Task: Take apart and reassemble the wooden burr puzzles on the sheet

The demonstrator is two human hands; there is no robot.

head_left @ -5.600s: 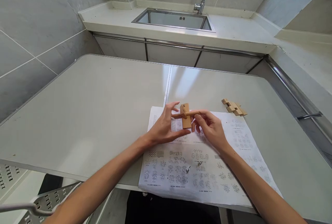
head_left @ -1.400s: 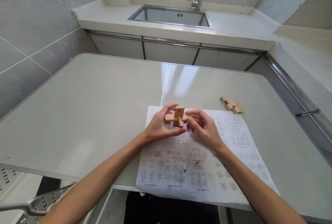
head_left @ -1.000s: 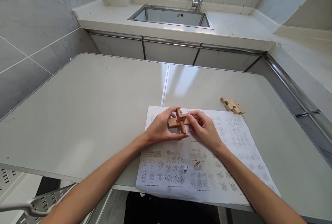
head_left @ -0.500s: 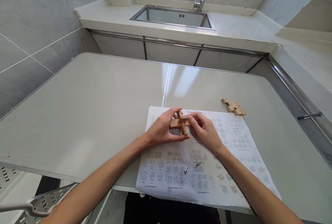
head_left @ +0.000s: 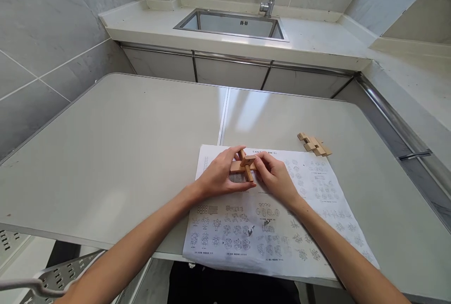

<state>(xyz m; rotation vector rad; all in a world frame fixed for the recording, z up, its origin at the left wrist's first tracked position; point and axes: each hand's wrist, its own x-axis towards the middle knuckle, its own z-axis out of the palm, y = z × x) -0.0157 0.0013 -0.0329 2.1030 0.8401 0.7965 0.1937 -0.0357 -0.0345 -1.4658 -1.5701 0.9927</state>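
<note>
Over the upper part of a printed sheet, both hands hold a small cross-shaped assembly of wooden pieces. My left hand grips it from the left, thumb and fingers curved around the ends of one bar. My right hand pinches its right side between thumb and forefinger. The sheet carries rows of small line drawings and printed captions. Several lighter notched wooden pieces lie together at the sheet's upper right corner.
The white table has a seam running down its middle. Behind it are a counter with a metal sink and a tap. A perforated metal chair stands at the lower left.
The whole view has shifted slightly. Both hands keep their hold on the wooden assembly, which looks almost the same, perhaps tilted slightly.
</note>
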